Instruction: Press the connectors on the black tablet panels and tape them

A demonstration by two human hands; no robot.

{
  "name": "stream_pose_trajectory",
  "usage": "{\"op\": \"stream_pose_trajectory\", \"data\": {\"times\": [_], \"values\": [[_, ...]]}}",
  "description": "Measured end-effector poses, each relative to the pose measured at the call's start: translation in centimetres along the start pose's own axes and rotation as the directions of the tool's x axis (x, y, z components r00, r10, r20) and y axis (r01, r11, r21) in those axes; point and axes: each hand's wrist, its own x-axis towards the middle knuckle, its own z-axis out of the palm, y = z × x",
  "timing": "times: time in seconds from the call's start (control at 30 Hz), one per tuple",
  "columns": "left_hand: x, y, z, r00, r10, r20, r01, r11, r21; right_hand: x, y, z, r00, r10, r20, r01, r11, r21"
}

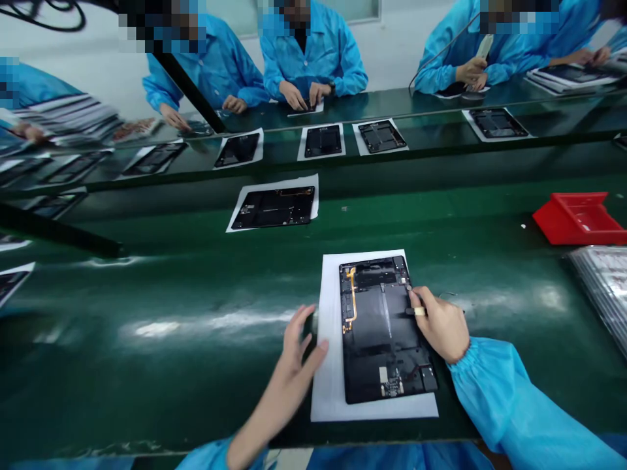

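- Open tablet (367,346) lies flat on a white sheet (327,391), directly in front of you on the green bench (196,365), its inner parts facing up and its long sides running away from you.
- Your right hand (443,326) is at the tablet's right edge, thumb and fingers pinched around a slim dark tool (420,312) with a pale yellow band. You want that grip firm but light, so that the tip answers to small finger movements.
- Your left hand (289,365) is spread, thumb and fingers apart, beside the tablet's left edge and holding nothing. Resting its fingertips on the bare rim would probably steady the tablet, since the loose sheet could slide under a sideways push.
- The tool's near end reaches over the right edge; what exactly it touches is too small to tell. A low, shallow angle and short strokes look safer than digging down.
- Mind the orange ribbon (353,297) along the left side when you brace; pressing there could crease it or lift its ends.
- Hold your right wrist and the cuff (463,359) up off the lower corner, so they don't drag across the small board (392,386).
- If the tip meets resistance, ease off and shift along the edge rather than forcing it.
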Motion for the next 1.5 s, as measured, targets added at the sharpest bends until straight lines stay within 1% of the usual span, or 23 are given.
{"op": "stream_pose_trajectory", "data": {"times": [0.03, 0.07, 0.13, 0.17, 0.23, 0.27, 0.3, 0.4, 0.47, 0.53, 0.6, 0.7, 0.83, 0.9, 0.93, 0.97, 1.03, 1.1, 1.2, 1.27, 1.37, 1.43, 1.5], "values": [[-0.1, 0.4, -0.8, 0.993, -0.110, 0.051, 0.116, 0.983, -0.142, 0.0, 0.0, 0.0, 1.000, -0.009, 0.019, 0.009, 1.000, -0.003], [-0.1, 1.0, -1.4, 0.971, -0.183, 0.156, 0.220, 0.939, -0.264, -0.1, -0.1, 0.0, 0.999, -0.018, 0.035, 0.018, 1.000, -0.002], [-0.2, 2.3, -1.8, 0.895, -0.264, 0.360, 0.406, 0.816, -0.410, -0.2, -0.1, 0.0, 0.999, -0.026, 0.046, 0.026, 1.000, 0.003], [-0.2, 2.8, -1.6, 0.863, -0.295, 0.411, 0.472, 0.760, -0.446, -0.3, -0.1, 0.1, 0.999, -0.031, 0.038, 0.031, 1.000, 0.003], [-0.2, 3.5, -0.7, 0.828, -0.356, 0.433, 0.547, 0.681, -0.487, -0.5, 0.0, 0.2, 0.999, -0.046, 0.005, 0.046, 0.999, 0.006], [-0.1, 3.5, -0.1, 0.828, -0.372, 0.420, 0.553, 0.667, -0.499, -0.6, 0.0, 0.2, 0.998, -0.057, -0.009, 0.058, 0.998, 0.013], [-0.1, 3.3, 0.5, 0.840, -0.377, 0.390, 0.537, 0.678, -0.503, -0.8, -0.1, 0.3, 0.997, -0.069, -0.020, 0.070, 0.997, 0.025], [0.3, 1.9, 2.1, 0.925, -0.315, 0.212, 0.378, 0.813, -0.443, -0.9, -0.3, 0.5, 0.995, -0.095, -0.026, 0.096, 0.992, 0.080], [1.3, 0.8, 2.5, 0.965, -0.248, 0.088, 0.262, 0.892, -0.369, -0.8, -0.2, 0.7, 0.995, -0.093, -0.037, 0.097, 0.987, 0.127], [3.3, 0.0, 2.3, 0.981, -0.191, 0.018, 0.187, 0.932, -0.310, -0.5, 0.2, 0.9, 0.997, -0.063, -0.051, 0.071, 0.983, 0.172], [6.8, -0.3, 1.7, 0.992, -0.122, -0.040, 0.107, 0.957, -0.270, -0.1, 1.0, 1.1, 0.997, -0.005, -0.074, 0.018, 0.982, 0.188], [14.4, -0.1, 0.7, 0.986, -0.008, -0.169, -0.028, 0.978, -0.208, 0.3, 2.5, 1.4, 0.993, 0.067, -0.099, -0.050, 0.985, 0.168], [25.5, 0.9, 0.6, 0.966, 0.027, -0.259, -0.066, 0.987, -0.145, 0.7, 4.2, 1.9, 0.993, 0.090, -0.080, -0.079, 0.988, 0.132], [29.4, 1.5, 0.8, 0.954, 0.033, -0.297, -0.059, 0.995, -0.079, 0.9, 4.8, 2.1, 0.992, 0.105, -0.075, -0.096, 0.988, 0.119], [30.7, 1.7, 0.7, 0.947, 0.044, -0.317, -0.057, 0.998, -0.031, 0.9, 5.0, 2.1, 0.991, 0.114, -0.076, -0.105, 0.988, 0.116], [31.6, 1.8, 0.6, 0.939, 0.060, -0.340, -0.054, 0.998, 0.026, 1.0, 5.2, 2.1, 0.990, 0.122, -0.077, -0.113, 0.987, 0.115], [32.1, 1.7, -0.4, 0.914, 0.109, -0.391, -0.047, 0.985, 0.164, 1.0, 5.4, 2.1, 0.988, 0.135, -0.071, -0.126, 0.985, 0.117], [31.8, 1.2, -2.1, 0.883, 0.153, -0.443, -0.009, 0.951, 0.310, 1.0, 5.4, 2.0, 0.987, 0.150, -0.064, -0.141, 0.983, 0.119], [31.2, -0.3, -5.3, 0.856, 0.160, -0.491, 0.126, 0.857, 0.499, 1.1, 5.3, 1.8, 0.985, 0.154, -0.083, -0.144, 0.983, 0.116], [31.1, -1.4, -7.1, 0.863, 0.130, -0.488, 0.219, 0.774, 0.594, 1.1, 5.3, 1.7, 0.981, 0.150, -0.123, -0.139, 0.986, 0.095], [31.6, -2.5, -8.6, 0.888, 0.071, -0.455, 0.304, 0.651, 0.696, 1.1, 5.2, 1.6, 0.971, 0.132, -0.198, -0.120, 0.990, 0.070], [32.2, -2.8, -9.2, 0.904, 0.033, -0.427, 0.329, 0.583, 0.743, 1.1, 4.7, 1.6, 0.971, 0.082, -0.224, -0.064, 0.994, 0.087], [32.7, -2.8, -9.6, 0.921, -0.005, -0.391, 0.334, 0.529, 0.780, 1.4, 3.7, 1.6, 0.974, -0.009, -0.225, 0.034, 0.994, 0.108]]}}
